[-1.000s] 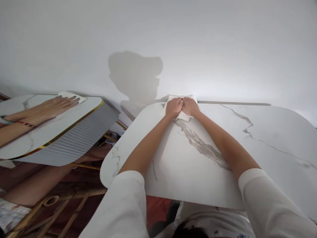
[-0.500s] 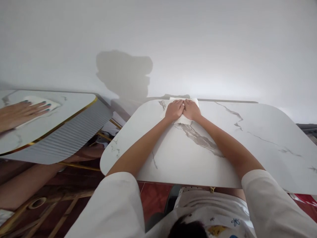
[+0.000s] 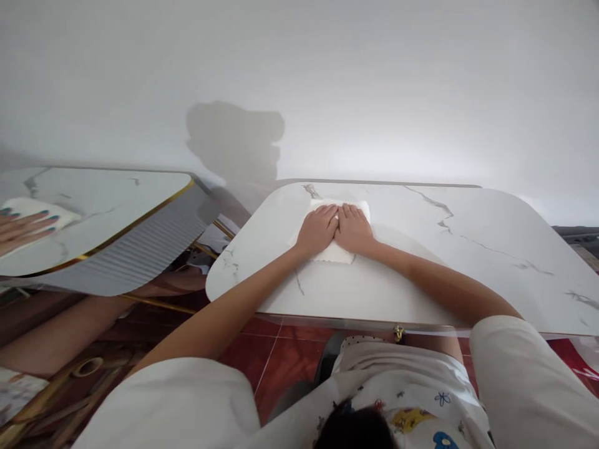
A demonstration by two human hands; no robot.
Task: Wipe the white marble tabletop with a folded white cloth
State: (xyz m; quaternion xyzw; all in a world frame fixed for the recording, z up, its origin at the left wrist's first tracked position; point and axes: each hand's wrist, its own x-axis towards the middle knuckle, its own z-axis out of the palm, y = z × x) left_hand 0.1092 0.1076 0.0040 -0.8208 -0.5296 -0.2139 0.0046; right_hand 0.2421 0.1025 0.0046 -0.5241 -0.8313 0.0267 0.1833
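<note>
A white cloth or paper towel (image 3: 337, 252) lies flat on the white marble-patterned tabletop (image 3: 444, 268). Both hands rest on it, palms down and side by side. My left hand (image 3: 318, 229) presses on its left part with fingers stretched forward. Touching it at the thumbs, my right hand (image 3: 354, 229) lies flat on the right part. The sheet shows beyond the fingertips and below the wrists; the area under the palms is hidden.
On the left stands a second marble-patterned table (image 3: 107, 196) with a gold edge, where another person's hand (image 3: 28, 226) rests on a white sheet. A grey-white wall (image 3: 374, 93) rises behind both tables. Red floor tiles (image 3: 285, 349) show below.
My hands have drawn the white sheet from the table's far edge back toward me. The other person's hand and sheet have shifted left.
</note>
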